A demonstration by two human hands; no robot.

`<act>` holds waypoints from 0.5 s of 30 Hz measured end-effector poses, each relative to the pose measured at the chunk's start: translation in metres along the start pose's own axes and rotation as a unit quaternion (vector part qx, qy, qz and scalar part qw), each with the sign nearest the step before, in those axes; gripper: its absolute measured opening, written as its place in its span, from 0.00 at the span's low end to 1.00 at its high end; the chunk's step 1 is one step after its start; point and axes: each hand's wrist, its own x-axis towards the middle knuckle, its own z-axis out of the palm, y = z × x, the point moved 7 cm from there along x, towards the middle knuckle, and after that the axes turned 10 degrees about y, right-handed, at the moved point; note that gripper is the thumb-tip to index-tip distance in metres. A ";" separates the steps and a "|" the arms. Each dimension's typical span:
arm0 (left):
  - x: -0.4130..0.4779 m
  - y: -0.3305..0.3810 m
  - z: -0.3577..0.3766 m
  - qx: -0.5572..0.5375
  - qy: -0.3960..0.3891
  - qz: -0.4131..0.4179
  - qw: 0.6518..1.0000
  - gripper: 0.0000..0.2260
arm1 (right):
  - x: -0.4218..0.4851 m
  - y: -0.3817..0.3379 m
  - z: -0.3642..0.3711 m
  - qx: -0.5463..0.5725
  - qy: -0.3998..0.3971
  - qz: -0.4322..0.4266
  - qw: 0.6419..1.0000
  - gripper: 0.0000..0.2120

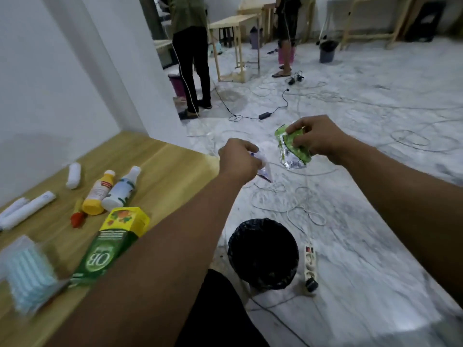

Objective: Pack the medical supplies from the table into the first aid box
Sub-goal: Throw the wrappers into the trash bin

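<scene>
Marble floor (375,221), bin (263,254) below | left hand (238,159) pinches white packet (263,169) | right hand (318,136) grips green sachet (292,152) | light crinkly foil, likely slippery; best held by edge

Wearing a black garment (220,316) over the lap (trousers or shorts, hard telling which), plain and dark, showing only as a patch at the lower edge of the view, between the two arms. Showing the left forearm (160,259) and the right forearm (400,196) bare along the whole visible length. Showing the left hand (236,159) and the right hand (319,139) bare as well, uncovered from the wrists outward.
</scene>
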 end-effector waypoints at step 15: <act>-0.036 -0.295 0.182 0.214 -0.204 -0.150 0.943 0.15 | -0.055 0.324 0.213 -0.119 -0.154 0.191 0.962 0.11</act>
